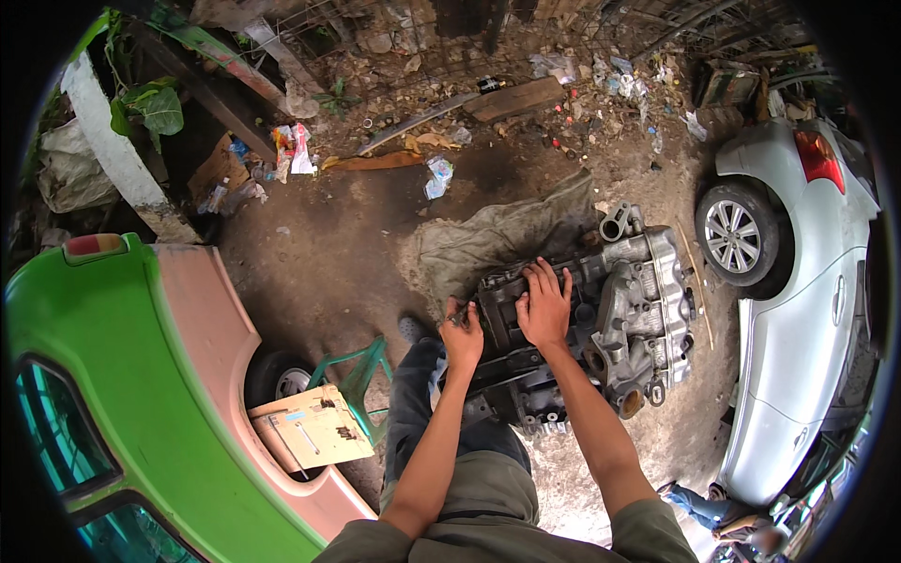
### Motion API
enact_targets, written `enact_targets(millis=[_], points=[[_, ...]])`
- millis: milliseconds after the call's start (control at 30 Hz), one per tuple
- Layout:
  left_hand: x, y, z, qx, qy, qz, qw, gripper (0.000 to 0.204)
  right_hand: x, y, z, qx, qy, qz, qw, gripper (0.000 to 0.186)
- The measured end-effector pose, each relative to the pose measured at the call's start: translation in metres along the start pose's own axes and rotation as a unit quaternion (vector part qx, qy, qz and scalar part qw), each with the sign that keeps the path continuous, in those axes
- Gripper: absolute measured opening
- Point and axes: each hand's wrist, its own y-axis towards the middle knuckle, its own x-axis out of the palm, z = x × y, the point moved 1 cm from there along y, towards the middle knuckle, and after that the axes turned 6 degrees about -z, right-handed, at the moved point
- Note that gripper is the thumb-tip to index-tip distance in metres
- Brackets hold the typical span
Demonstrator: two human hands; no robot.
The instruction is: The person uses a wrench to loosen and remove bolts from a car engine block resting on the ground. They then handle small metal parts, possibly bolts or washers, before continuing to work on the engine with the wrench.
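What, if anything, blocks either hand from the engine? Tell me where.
Nothing visible does. The right hand lies on top of the engine; the left hand is at its left edge, fingers curled, contact hard to tell. The cloth spreads beyond the far side, not between.

Dirt flr (310,225), litter (438,176) far side; green car (141,347) L, silver car (798,357) R; green stool (361,375) w/ cardboard (314,432).
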Motion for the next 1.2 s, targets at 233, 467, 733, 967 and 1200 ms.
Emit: enact_targets(millis=[233, 467, 733, 967, 1200], points=[[-0.007, 0.005, 0.001, 0.019, -0.008, -0.018, 1.000, 0.009, 0.001, 0.000, 0.001, -0.001, 0.005, 0.001, 1.000, 0.044], [-0.002, 0.007, -0.014, 0.029, -0.079, -0.023, 0.996, 0.010, 0.000, 0.001, 0.001, 0.002, 0.003, -0.006, 1.000, 0.044], [-0.019, 0.032, 0.000, -0.006, 0.006, -0.100, 0.995, 0.017, -0.001, 0.001, 0.000, 0.007, 0.006, -0.011, 1.000, 0.044], [-0.005, 0.124, -0.011, -0.279, 0.030, -0.322, 0.904, 0.027, 0.001, 0.001, 0.002, 0.002, 0.006, -0.001, 1.000, 0.045], [0.014, 0.145, -0.025, -0.318, 0.167, -0.407, 0.840, 0.026, 0.001, 0.000, 0.002, 0.001, 0.005, -0.004, 1.000, 0.045]])
